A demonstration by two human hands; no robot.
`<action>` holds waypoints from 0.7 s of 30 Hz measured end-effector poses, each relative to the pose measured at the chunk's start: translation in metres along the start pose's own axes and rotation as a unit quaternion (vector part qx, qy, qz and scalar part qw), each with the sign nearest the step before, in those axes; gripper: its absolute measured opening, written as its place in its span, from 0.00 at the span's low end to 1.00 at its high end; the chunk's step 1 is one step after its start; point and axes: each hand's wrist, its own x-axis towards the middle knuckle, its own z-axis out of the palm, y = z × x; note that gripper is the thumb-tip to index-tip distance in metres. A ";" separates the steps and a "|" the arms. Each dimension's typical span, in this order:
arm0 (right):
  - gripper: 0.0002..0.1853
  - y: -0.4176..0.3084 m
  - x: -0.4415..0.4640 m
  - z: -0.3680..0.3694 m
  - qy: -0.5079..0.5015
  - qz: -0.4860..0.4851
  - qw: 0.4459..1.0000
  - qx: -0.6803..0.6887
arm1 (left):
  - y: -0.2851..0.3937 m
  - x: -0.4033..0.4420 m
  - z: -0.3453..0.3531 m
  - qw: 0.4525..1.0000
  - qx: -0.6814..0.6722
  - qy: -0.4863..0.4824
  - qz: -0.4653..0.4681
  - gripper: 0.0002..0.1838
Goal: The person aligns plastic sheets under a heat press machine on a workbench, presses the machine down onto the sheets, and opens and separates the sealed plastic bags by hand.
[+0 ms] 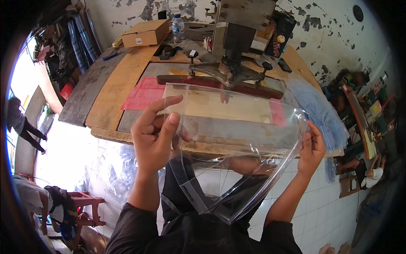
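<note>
A large clear plastic pouch (237, 131) hangs between my hands in front of my lap, with a straight seam near its left side and folds along its lower right. My left hand (156, 129) grips its left edge, index finger and thumb in front, the other fingers partly behind the film. At the upper right corner my right hand (312, 146) pinches the edge between thumb and fingers. Behind the pouch stands a press machine (232, 55), its long red-brown bar (262, 89) above the pale work surface. Pink sheet material (141, 93) lies left of the bar.
Stacked bluish clear plastic sheets (321, 112) lie at the table's right. A cardboard box (146, 33), a water bottle (178, 28) and a phone (284, 65) are farther back. Crumpled clear plastic (118, 169) covers floor at left, near a red stool (86, 205). Other people sit at both sides.
</note>
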 end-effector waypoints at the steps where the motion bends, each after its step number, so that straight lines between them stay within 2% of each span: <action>1: 0.20 0.000 0.000 0.000 0.003 0.001 1.000 -0.006 | 0.000 0.000 0.000 1.000 -0.014 -0.007 0.000 0.19; 8: 0.20 0.003 -0.005 -0.002 0.010 0.010 1.000 0.002 | 0.000 -0.001 0.003 1.000 -0.019 -0.013 -0.007 0.20; 10: 0.16 0.002 -0.007 -0.003 0.003 0.001 1.000 -0.021 | 0.000 -0.001 0.002 1.000 -0.018 -0.015 -0.011 0.20; 17: 0.18 -0.025 -0.021 -0.003 0.037 0.031 0.998 -0.028 | -0.018 0.004 -0.001 1.000 0.019 0.000 0.003 0.21; 19: 0.17 -0.035 -0.031 -0.006 0.061 0.032 0.998 0.006 | -0.038 0.010 -0.004 0.985 0.155 -0.001 -0.077 0.24; 20: 0.17 -0.041 -0.036 -0.003 0.065 0.033 0.997 -0.002 | -0.050 0.008 0.001 0.985 0.150 -0.007 -0.080 0.24; 21: 0.16 -0.047 -0.040 0.003 0.053 0.025 0.998 -0.028 | -0.063 0.006 0.008 0.963 0.266 0.049 0.004 0.26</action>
